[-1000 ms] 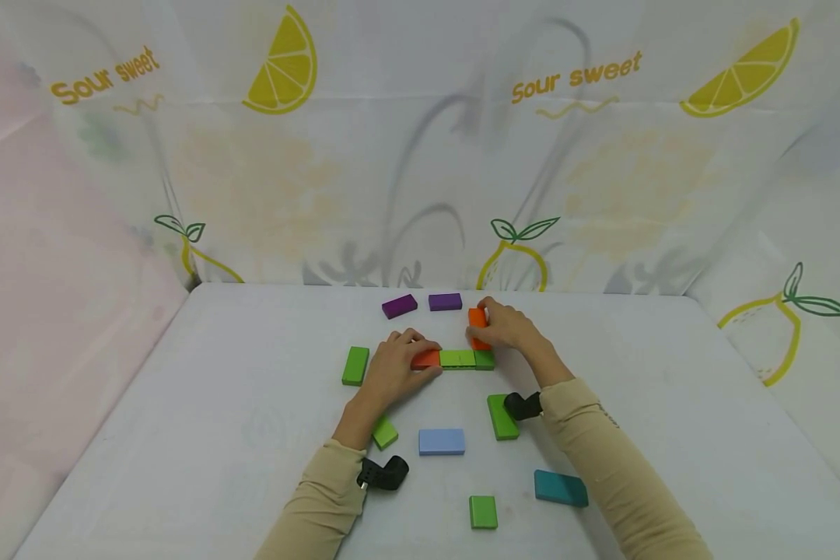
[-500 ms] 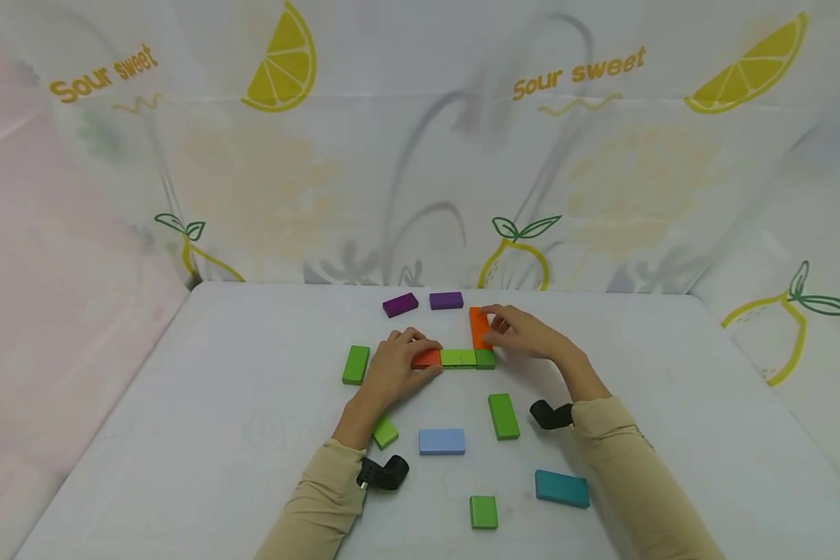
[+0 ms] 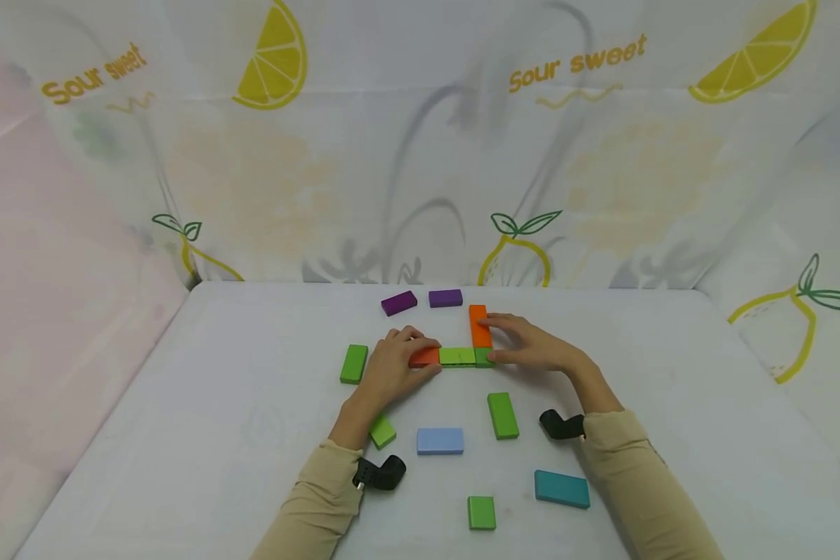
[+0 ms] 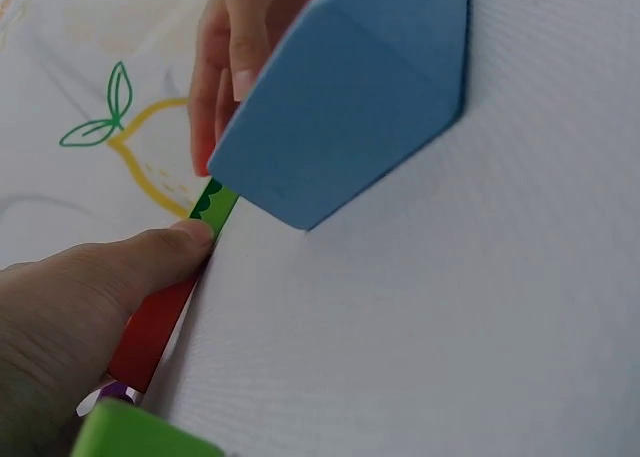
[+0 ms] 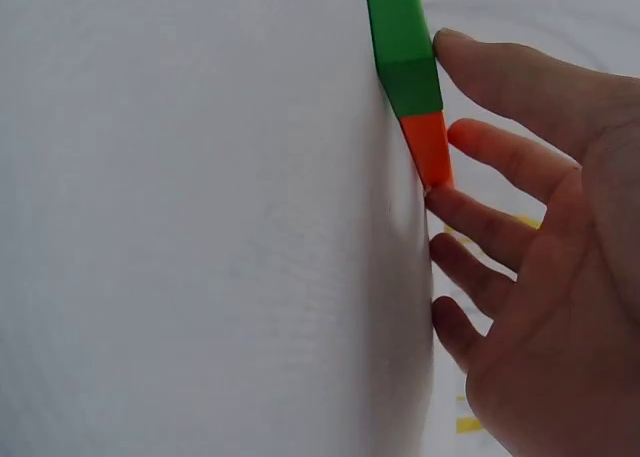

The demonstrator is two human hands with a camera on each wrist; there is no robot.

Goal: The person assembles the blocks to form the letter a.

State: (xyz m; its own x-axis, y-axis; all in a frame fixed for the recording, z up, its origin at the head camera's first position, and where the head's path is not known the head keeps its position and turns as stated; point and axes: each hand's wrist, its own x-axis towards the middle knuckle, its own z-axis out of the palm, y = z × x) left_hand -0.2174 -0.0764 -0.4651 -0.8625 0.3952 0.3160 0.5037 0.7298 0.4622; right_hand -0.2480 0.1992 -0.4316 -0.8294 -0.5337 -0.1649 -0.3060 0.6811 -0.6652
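Left of centre in the head view, my left hand (image 3: 397, 365) pinches a red block (image 3: 425, 357) between thumb and fingers. The red block forms the left end of a row with a light green block (image 3: 458, 356) and a darker green block (image 3: 484, 357). An orange block (image 3: 480, 325) points away from the row's right end. My right hand (image 3: 535, 344) is beside that corner, fingers spread and loosely bent. Its thumb tip is at the darker green block, and a fingertip is right at the orange block. In the right wrist view the fingers (image 5: 490, 227) reach low beside the orange block.
Two purple blocks (image 3: 445, 299) lie at the back. Loose green blocks (image 3: 353, 364) are scattered left, right and in front of the row. A light blue block (image 3: 440, 441) and a teal block (image 3: 561, 489) lie nearer on the white table (image 3: 203, 435).
My right hand has released the orange block, shifted right and come nearer, its thumb now at the darker green block. The left hand stays on the red block.
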